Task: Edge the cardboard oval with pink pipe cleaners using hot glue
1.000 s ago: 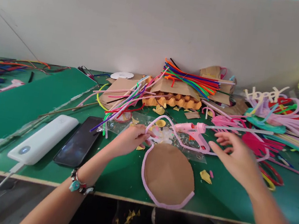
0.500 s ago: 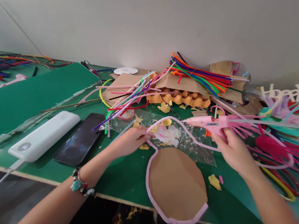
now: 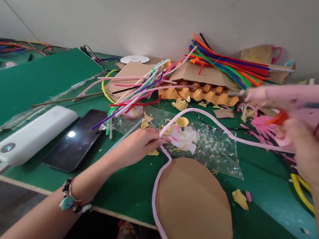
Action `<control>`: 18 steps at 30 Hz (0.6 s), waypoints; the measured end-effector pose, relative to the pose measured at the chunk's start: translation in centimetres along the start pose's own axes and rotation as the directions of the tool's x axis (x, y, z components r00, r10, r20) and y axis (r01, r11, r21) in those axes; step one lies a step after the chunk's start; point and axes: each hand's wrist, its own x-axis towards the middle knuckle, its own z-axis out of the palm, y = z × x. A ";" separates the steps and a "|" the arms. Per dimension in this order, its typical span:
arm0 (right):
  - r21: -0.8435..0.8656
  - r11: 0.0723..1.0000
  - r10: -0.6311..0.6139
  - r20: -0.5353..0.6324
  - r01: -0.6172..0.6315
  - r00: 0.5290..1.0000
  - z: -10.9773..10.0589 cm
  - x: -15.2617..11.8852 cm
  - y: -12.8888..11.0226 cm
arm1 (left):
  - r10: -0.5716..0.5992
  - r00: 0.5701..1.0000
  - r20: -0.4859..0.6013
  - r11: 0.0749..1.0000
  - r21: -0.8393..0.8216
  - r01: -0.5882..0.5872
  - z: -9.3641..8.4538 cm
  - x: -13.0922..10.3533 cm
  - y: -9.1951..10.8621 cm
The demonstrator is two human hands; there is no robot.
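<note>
A pink pipe cleaner [image 3: 201,112] is pinched between the fingers of my left hand [image 3: 144,141], just above a round cardboard piece [image 3: 194,206]. The same fuzzy strand runs along the left and bottom edge of the cardboard, which overhangs the table's front edge. From my left fingers it arches over to the right, toward my right hand. My right hand [image 3: 318,148] grips a pink hot glue gun [image 3: 295,100], raised with its nozzle pointing left. The gun has an orange trigger.
A clear plastic sheet [image 3: 218,149] with glue scraps lies behind the cardboard. Bundled pipe cleaners [image 3: 225,63] rest over an orange egg carton [image 3: 202,95]. At left are a phone [image 3: 75,142], a white power bank [image 3: 34,136] with a cable, and a green board [image 3: 36,92].
My right hand has lifted the glue gun up and right, closer to the camera. My left hand keeps its pinch on the pipe cleaner. The view has shifted slightly.
</note>
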 end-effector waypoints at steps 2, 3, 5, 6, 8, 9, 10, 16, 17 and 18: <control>-0.141 0.990 0.043 0.116 -0.026 0.992 0.5 -0.9 -0.2 | -0.044 0.999 0.015 0.998 0.040 0.043 -0.1 0.0 0.1; -0.178 0.984 0.037 0.189 -0.003 0.981 0.8 -1.4 -0.2 | -0.064 0.998 0.021 0.996 0.061 0.063 -0.1 0.0 0.2; -0.210 0.974 -0.018 0.294 0.083 0.956 1.6 -2.4 -0.2 | -0.098 0.995 0.026 0.991 0.095 0.095 -0.1 0.1 0.3; -0.213 0.969 -0.047 0.335 0.125 0.941 1.9 -2.8 -0.2 | -0.110 0.993 0.030 0.989 0.107 0.107 -0.1 0.1 0.4; -0.211 0.960 -0.088 0.388 0.182 0.917 2.7 -3.4 -0.3 | -0.125 0.992 0.037 0.986 0.113 0.120 0.0 0.2 0.4; -0.206 0.959 -0.099 0.407 0.196 0.908 3.0 -3.7 -0.3 | -0.128 0.991 0.041 0.986 0.110 0.123 0.0 0.3 0.4; -0.202 0.956 -0.111 0.422 0.212 0.900 3.3 -3.8 -0.4 | -0.130 0.991 0.043 0.986 0.108 0.125 0.0 0.3 0.3; -0.297 0.883 -0.220 0.421 0.363 0.880 4.1 -4.1 -0.6 | -0.131 0.990 0.052 0.986 0.109 0.124 0.0 0.4 0.2; -0.311 0.871 -0.230 0.423 0.379 0.876 4.1 -4.1 -0.6 | -0.132 0.990 0.055 0.986 0.111 0.126 0.0 0.4 0.2; -0.321 0.862 -0.236 0.430 0.391 0.872 4.1 -4.0 -0.5 | -0.133 0.990 0.056 0.985 0.116 0.126 0.0 0.4 0.2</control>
